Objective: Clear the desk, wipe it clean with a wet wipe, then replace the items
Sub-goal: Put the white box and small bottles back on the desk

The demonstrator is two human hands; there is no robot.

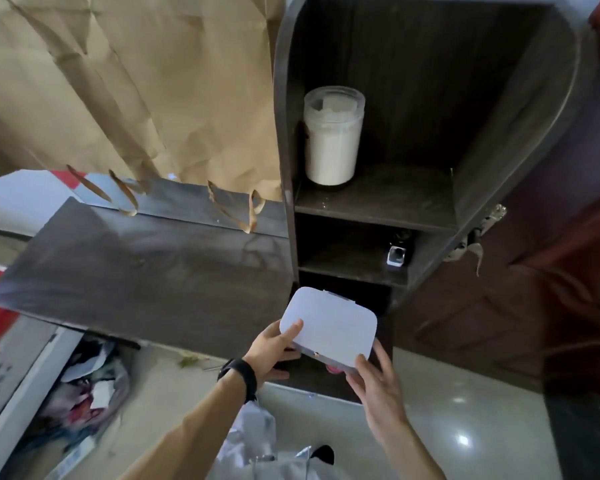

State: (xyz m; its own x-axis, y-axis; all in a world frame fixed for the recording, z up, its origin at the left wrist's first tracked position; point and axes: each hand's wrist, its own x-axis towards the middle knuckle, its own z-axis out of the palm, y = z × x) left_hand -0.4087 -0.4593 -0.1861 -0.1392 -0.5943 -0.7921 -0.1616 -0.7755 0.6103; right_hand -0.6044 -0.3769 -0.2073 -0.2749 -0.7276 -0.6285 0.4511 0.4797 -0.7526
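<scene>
Both our hands grip a white lidded box in front of the lowest shelf beside the dark desk — left hand with thumb on the lid, fingers underneath; right hand pinching the near corner. Two shelves up, a white jar stands upright.

Left hand: fingers hidden under white box, only thumb on lid shows. Right hand: fingertips tucked behind box's near corner. Pink item under box mostly covered, unidentifiable. Small object on middle shelf too dim to tell. Bag contents under counter blurred. Both forearms cut off by bottom edge.
</scene>
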